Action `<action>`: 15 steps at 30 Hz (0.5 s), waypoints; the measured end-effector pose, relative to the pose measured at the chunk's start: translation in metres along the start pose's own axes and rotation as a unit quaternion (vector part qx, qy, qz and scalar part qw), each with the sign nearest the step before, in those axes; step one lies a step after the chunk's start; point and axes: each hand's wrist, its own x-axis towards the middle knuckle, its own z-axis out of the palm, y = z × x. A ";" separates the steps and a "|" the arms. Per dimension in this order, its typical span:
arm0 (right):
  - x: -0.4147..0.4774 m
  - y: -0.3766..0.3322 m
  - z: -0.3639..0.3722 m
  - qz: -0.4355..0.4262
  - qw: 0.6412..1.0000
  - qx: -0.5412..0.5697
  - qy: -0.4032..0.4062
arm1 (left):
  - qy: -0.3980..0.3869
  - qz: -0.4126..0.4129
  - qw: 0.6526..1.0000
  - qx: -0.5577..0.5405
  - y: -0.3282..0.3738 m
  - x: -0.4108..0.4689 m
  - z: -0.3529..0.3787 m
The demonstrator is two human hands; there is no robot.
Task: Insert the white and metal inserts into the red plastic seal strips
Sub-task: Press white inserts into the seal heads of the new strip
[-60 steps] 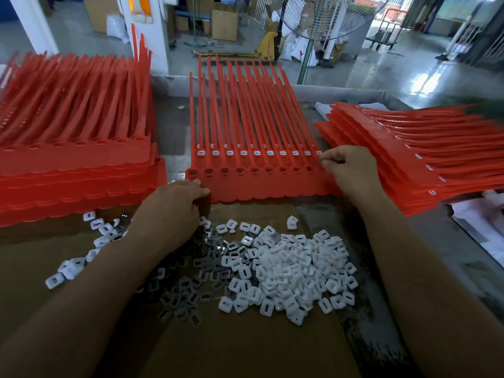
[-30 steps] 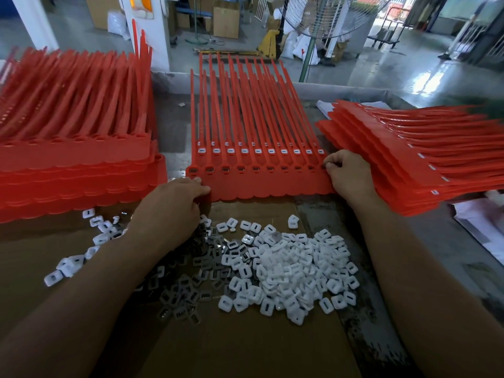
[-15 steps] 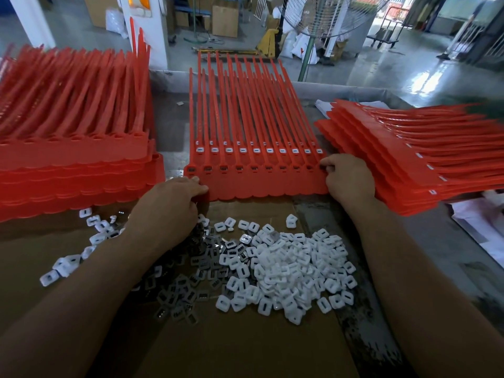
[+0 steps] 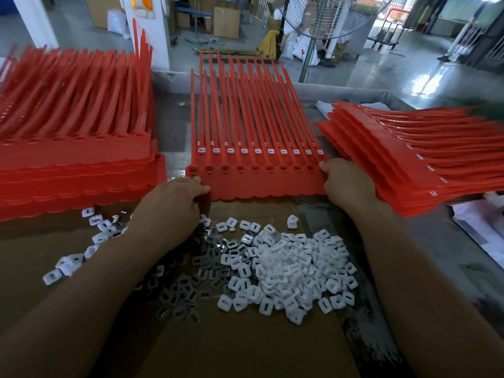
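A sheet of joined red seal strips [image 4: 261,184] lies flat in the middle of the table, tails pointing away. White inserts sit in a row of heads on the sheet beneath, metal ones in the nearer row. My left hand [image 4: 174,205] pinches the sheet's near left corner. My right hand [image 4: 346,184] grips its right edge, thumb on top. In front lies a heap of white inserts [image 4: 294,268] and, left of it, dark metal inserts [image 4: 185,290], partly hidden by my left forearm.
A tall stack of red strip sheets [image 4: 76,159] fills the left side. Another stack with white inserts [image 4: 414,159] fans out on the right. Cardboard [image 4: 245,345] covers the near table. Papers [image 4: 482,225] lie at the far right. A fan stand [image 4: 308,58] rises behind.
My right hand slid from the top right corner of the sheet down onto its right edge. My left hand stays at the left corner. The sheet shifted slightly.
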 end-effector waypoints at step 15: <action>-0.011 -0.026 -0.026 -0.107 0.977 0.178 0.046 | -0.018 -0.002 1.000 0.002 0.002 0.001 -0.002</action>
